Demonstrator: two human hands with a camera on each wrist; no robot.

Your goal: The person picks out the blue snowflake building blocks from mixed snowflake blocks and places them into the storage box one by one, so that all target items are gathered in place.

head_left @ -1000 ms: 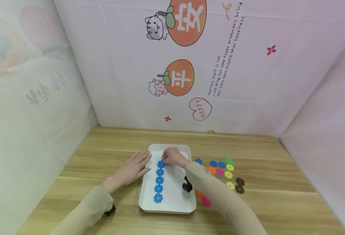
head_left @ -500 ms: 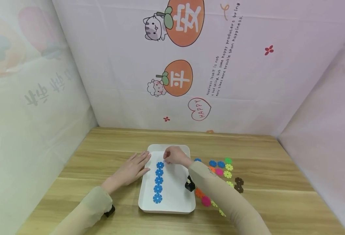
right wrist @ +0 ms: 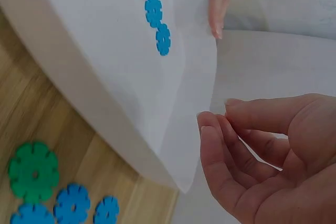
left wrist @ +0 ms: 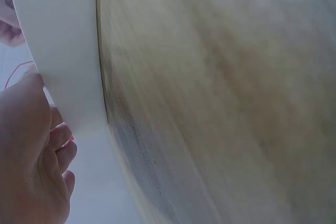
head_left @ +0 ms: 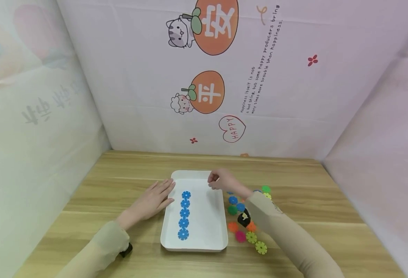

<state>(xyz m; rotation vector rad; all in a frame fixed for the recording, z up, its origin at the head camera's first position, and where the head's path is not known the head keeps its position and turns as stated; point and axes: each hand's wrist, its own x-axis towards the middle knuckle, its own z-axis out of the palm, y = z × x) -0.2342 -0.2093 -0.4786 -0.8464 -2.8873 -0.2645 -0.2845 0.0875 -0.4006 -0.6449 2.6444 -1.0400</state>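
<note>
Several blue flower-shaped plastic discs [head_left: 184,212] lie in a straight row along the left part of a white tray [head_left: 205,220]. The left hand [head_left: 151,199], palm down with its fingers stretched out, rests at the tray's left rim; the left wrist view has this hand [left wrist: 31,145] beside the pale tray wall [left wrist: 63,51]. Over the tray's far right corner is the right hand [head_left: 226,181]. Its bent fingers and thumb show nothing between them in the right wrist view, where the upper end of the row of blue discs [right wrist: 154,10] appears too.
Right of the tray, loose discs lie on the wooden table [head_left: 294,185]: a dark green one [head_left: 232,210], a pink one [head_left: 240,236], a yellow one [head_left: 261,247] and several others, partly behind the right forearm. Printed cloth walls [head_left: 276,135] enclose the table.
The right hand has left the far end of the blue row and moved right to the tray's far right corner. The left hand stays at the rim. The view has shifted slightly.
</note>
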